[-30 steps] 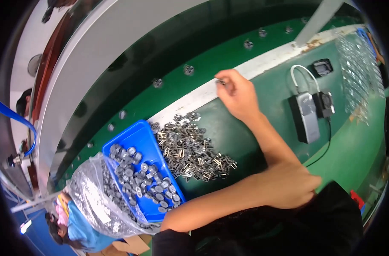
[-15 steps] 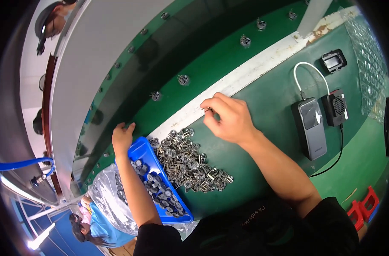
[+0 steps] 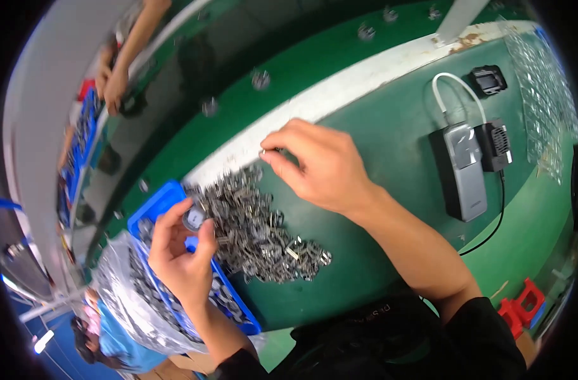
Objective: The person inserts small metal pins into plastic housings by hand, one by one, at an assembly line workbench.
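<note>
My left hand (image 3: pixel 184 256) is raised over the blue tray (image 3: pixel 254 328), thumb and fingers closed on a small round grey part (image 3: pixel 194 218). More grey round parts (image 3: pixel 222 297) lie in the tray below it. To the right, my right hand (image 3: pixel 323 164) hovers above the bench near its white edge. Its thumb and forefinger are pinched together, with a tiny bit of something (image 3: pixel 262 152) at their tips, too small to name. Between the hands and nearer to me is a heap of small metal-pronged parts (image 3: pixel 257 231) on the green bench top.
Beyond the white ledge (image 3: pixel 352 82), a green conveyor belt (image 3: pixel 238 123) carries spaced round parts. A clear plastic bag (image 3: pixel 127 285) of parts lies left of the tray. A cabled power bank (image 3: pixel 463 174) and bubble wrap (image 3: pixel 542 95) are at right. Another person's arms (image 3: pixel 133 47) show across the belt.
My left hand has come back from the belt side to above the tray and now holds a round grey part. My right hand has shifted slightly left, still pinching. The view has also turned.
</note>
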`<action>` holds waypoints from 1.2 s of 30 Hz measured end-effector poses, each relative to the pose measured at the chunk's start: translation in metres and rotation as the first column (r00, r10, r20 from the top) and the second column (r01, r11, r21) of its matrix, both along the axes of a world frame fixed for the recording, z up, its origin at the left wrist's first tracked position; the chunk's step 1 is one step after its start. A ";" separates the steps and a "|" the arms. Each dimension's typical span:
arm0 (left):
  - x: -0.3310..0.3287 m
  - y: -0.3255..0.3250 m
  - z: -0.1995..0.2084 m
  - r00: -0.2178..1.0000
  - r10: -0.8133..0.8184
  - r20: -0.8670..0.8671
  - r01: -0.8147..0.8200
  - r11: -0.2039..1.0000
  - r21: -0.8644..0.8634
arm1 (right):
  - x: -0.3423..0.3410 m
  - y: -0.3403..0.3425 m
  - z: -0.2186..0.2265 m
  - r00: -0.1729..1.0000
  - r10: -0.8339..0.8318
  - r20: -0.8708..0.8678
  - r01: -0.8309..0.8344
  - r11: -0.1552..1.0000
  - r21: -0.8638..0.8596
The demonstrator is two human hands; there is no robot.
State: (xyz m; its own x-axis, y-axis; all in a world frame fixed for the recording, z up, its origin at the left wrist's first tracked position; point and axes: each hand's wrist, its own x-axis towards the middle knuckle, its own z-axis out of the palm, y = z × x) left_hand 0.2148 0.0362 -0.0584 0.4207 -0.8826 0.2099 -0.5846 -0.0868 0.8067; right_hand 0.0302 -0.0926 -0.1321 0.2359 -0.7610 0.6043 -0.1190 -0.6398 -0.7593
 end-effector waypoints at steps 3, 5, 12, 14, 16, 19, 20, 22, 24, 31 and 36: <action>-0.017 0.011 0.005 0.983 -0.172 0.067 0.174 0.984 -0.039 | -0.002 0.030 0.032 0.972 0.228 0.063 -0.236 0.945 0.228; -0.026 0.009 -0.010 0.977 -0.213 -0.023 0.212 0.976 -0.045 | 0.000 0.041 0.032 0.950 0.302 0.074 -0.311 0.924 0.222; -0.018 0.019 -0.028 0.953 -0.253 -0.170 0.234 0.964 -0.124 | 0.012 0.055 0.027 0.911 0.413 -0.019 -0.409 0.908 0.095; -0.018 0.020 -0.028 0.936 -0.288 -0.201 0.277 0.958 -0.081 | 0.009 0.057 0.027 0.919 0.392 -0.040 -0.387 0.918 0.087; -0.017 0.020 -0.029 0.932 -0.294 -0.210 0.284 0.956 -0.080 | 0.010 0.058 0.023 0.918 0.396 -0.037 -0.392 0.916 0.085; -0.017 0.022 -0.020 0.916 -0.302 -0.265 0.314 0.949 0.004 | 0.011 0.061 0.025 0.923 0.384 -0.008 -0.382 0.920 0.087; -0.018 0.023 -0.020 0.916 -0.299 -0.266 0.312 0.950 0.005 | 0.010 0.062 0.027 0.928 0.373 0.012 -0.372 0.924 0.091; -0.018 0.021 -0.021 0.867 -0.314 -0.387 0.333 0.943 -0.018 | 0.011 0.063 0.022 0.932 0.361 0.028 -0.362 0.929 0.074; -0.017 0.020 -0.025 0.865 -0.310 -0.395 0.335 0.942 -0.007 | 0.011 0.062 0.021 0.934 0.353 0.046 -0.356 0.932 0.065; -0.011 0.019 -0.020 0.764 -0.331 -0.554 0.306 0.942 -0.142 | 0.005 0.048 0.037 0.892 0.453 -0.010 -0.449 0.888 0.099; 0.001 0.018 -0.016 0.831 -0.173 -0.530 0.089 0.980 -0.179 | -0.002 0.031 0.026 0.956 0.217 -0.198 -0.181 0.966 0.182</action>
State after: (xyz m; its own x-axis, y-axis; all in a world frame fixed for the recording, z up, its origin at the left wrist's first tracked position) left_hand 0.2159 0.0543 -0.0743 0.3861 -0.9159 0.1096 -0.0498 0.0979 0.9939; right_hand 0.0277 -0.0615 -0.1058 0.5032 -0.7676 0.3970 -0.1732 -0.5396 -0.8239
